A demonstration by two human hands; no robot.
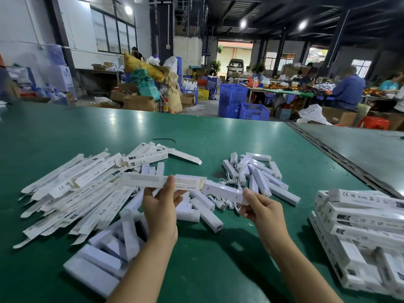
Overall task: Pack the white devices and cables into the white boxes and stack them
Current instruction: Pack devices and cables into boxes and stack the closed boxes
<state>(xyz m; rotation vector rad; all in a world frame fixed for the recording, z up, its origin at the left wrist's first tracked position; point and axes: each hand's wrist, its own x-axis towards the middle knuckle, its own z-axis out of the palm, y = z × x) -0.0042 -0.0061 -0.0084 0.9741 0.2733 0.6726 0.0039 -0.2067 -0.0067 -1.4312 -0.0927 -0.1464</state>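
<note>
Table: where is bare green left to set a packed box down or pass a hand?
Bare: the far strip of table behind every pile; the near patch between the forearms; a gap between loose devices and packed stack. Crowded: left side under flat boxes, and the centre with cables.

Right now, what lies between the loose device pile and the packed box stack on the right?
Head view: nothing, only bare green table; the device pile and the packed box stack sit apart.

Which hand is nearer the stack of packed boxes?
Right. The right hand, holding a device, is left of the stack; the left hand, holding a box, is farther left.
</note>
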